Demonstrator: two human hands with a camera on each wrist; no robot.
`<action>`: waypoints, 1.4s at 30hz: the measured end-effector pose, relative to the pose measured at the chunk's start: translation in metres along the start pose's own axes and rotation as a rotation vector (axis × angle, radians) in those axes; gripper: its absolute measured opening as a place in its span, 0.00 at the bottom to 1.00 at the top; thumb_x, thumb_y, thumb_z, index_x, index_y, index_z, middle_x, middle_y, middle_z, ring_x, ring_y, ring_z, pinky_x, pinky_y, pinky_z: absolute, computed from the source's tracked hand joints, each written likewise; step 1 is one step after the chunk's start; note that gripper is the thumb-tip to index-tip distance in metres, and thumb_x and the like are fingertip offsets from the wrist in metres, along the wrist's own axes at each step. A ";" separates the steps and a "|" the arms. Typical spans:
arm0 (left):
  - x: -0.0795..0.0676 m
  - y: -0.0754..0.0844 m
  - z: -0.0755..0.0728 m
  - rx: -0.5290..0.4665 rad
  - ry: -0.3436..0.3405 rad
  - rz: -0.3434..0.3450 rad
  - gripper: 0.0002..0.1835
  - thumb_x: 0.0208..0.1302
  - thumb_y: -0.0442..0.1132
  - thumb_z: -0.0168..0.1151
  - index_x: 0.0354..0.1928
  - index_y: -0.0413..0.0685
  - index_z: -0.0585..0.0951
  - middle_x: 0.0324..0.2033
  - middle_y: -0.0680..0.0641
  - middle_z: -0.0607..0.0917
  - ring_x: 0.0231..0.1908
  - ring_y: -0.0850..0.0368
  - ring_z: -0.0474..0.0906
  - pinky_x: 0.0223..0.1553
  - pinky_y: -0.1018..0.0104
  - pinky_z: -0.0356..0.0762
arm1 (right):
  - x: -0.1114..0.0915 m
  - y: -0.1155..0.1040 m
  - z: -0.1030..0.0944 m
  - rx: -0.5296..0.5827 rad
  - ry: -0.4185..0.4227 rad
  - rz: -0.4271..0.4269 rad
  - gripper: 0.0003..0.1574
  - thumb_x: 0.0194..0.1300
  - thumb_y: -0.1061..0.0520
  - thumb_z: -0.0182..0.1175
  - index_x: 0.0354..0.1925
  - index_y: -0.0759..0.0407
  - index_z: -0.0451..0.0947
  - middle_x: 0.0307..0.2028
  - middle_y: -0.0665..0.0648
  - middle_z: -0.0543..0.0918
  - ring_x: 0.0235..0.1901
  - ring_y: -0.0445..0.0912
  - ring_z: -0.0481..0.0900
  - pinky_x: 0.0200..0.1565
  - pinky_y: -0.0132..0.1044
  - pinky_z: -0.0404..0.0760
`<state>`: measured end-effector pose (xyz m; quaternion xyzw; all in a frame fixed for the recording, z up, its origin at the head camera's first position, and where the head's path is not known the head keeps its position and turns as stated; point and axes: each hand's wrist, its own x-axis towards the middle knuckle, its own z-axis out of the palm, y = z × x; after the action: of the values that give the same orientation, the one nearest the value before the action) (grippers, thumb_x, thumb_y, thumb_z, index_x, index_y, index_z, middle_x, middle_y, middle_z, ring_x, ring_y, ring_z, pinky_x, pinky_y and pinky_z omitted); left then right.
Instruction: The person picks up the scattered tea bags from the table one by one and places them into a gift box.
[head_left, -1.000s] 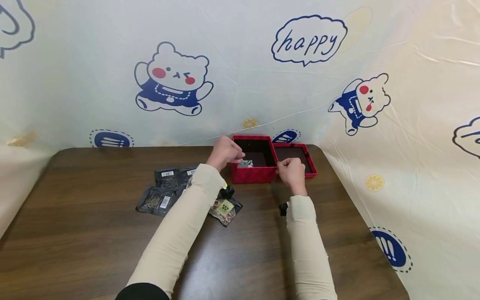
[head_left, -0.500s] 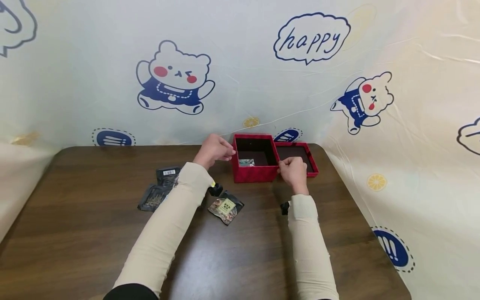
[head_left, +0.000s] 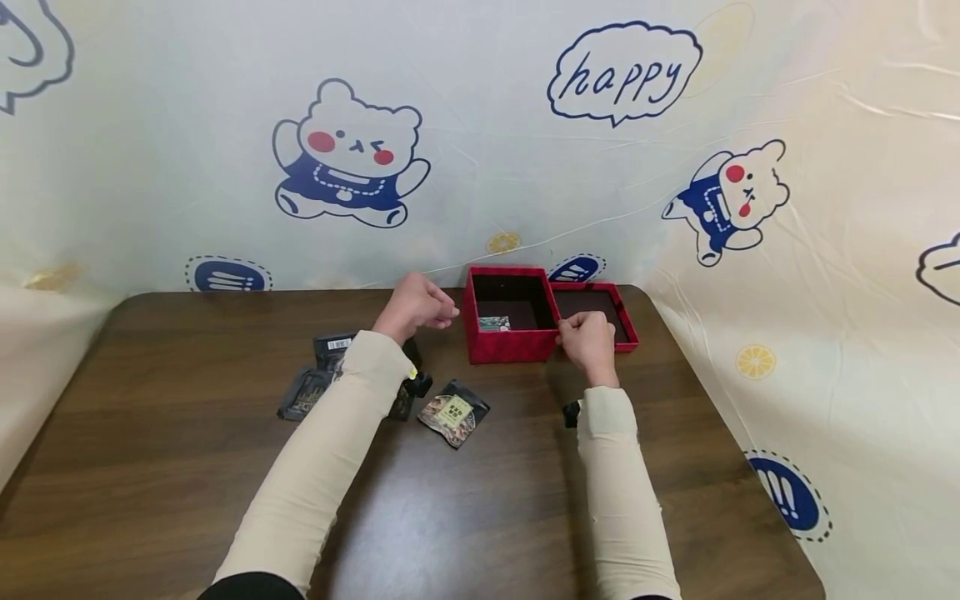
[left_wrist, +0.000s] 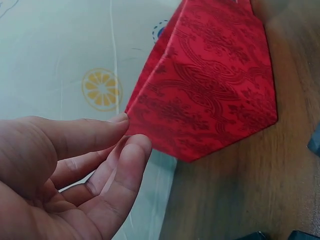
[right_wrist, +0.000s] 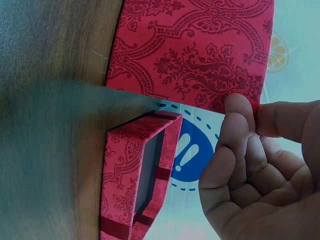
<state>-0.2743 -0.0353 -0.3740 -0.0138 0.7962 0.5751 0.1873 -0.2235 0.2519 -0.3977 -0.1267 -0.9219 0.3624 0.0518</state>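
Note:
A deep red patterned box (head_left: pixel 512 347) stands near the back of the table, its top uncovered. Inside, against its front left corner, lies a small printed packet (head_left: pixel 493 323). My right hand (head_left: pixel 588 340) pinches the box's front right rim corner; in the right wrist view the thumb and index finger (right_wrist: pixel 239 107) grip that edge. Just left of the box hovers my left hand (head_left: pixel 417 307), holding nothing. The left wrist view shows a small gap between its thumb (left_wrist: pixel 95 136) and bent fingers, with the patterned box side (left_wrist: pixel 215 85) beyond.
A shallow red lid (head_left: pixel 624 329) lies hollow side up, right of the box. One packet with a pale label (head_left: pixel 453 414) lies in front of the box. Several dark packets (head_left: pixel 305 393) lie to the left, partly under the left sleeve. A printed curtain (head_left: pixel 480 150) hangs behind the table.
My left hand has drawn back from over the box to its left side. The right hand keeps its grip on the rim corner.

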 end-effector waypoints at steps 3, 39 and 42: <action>0.001 -0.005 0.001 0.004 0.001 -0.010 0.06 0.63 0.28 0.68 0.41 0.31 0.86 0.42 0.36 0.85 0.40 0.42 0.84 0.43 0.58 0.85 | 0.000 0.001 0.001 -0.005 0.007 -0.011 0.18 0.73 0.53 0.60 0.29 0.61 0.87 0.28 0.56 0.88 0.39 0.54 0.77 0.30 0.42 0.75; -0.003 -0.060 0.033 0.435 -0.225 0.008 0.10 0.47 0.28 0.80 0.34 0.38 0.90 0.28 0.47 0.88 0.22 0.57 0.81 0.28 0.65 0.83 | 0.001 0.003 0.002 -0.012 0.020 -0.019 0.19 0.72 0.54 0.59 0.27 0.61 0.87 0.26 0.55 0.87 0.39 0.54 0.76 0.32 0.44 0.76; -0.001 -0.062 0.035 0.487 -0.227 0.018 0.10 0.45 0.28 0.80 0.32 0.39 0.89 0.28 0.48 0.88 0.23 0.56 0.81 0.29 0.65 0.82 | 0.001 0.003 0.002 -0.019 0.016 -0.015 0.19 0.73 0.53 0.59 0.29 0.62 0.87 0.27 0.56 0.87 0.40 0.54 0.76 0.33 0.44 0.76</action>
<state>-0.2488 -0.0245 -0.4392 0.1034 0.8851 0.3660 0.2682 -0.2240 0.2533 -0.4009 -0.1233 -0.9258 0.3521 0.0608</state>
